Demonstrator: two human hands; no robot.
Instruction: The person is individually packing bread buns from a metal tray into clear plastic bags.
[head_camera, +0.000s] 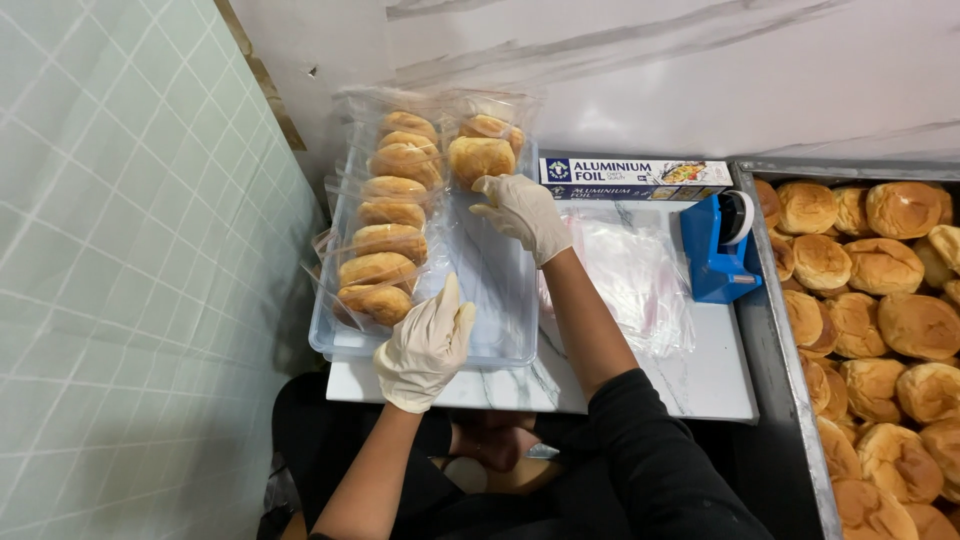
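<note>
A clear plastic tray (490, 350) sits on a small marble-patterned table. It holds a row of buns in clear bags (385, 240) along its left side, and two more bagged buns at its far right end. My right hand (520, 212), in a white glove, rests its fingertips on the nearer bagged bun (478, 157) at the far end. My gloved left hand (425, 345) lies over the tray's near rim with fingers together, beside the closest bagged bun (375, 300).
A pile of empty clear bags (640, 275) lies right of the tray. Behind it is a long foil box (635, 178), and a blue tape dispenser (718, 248). A metal tray (775, 330) of several loose buns fills the right side. Tiled wall at left.
</note>
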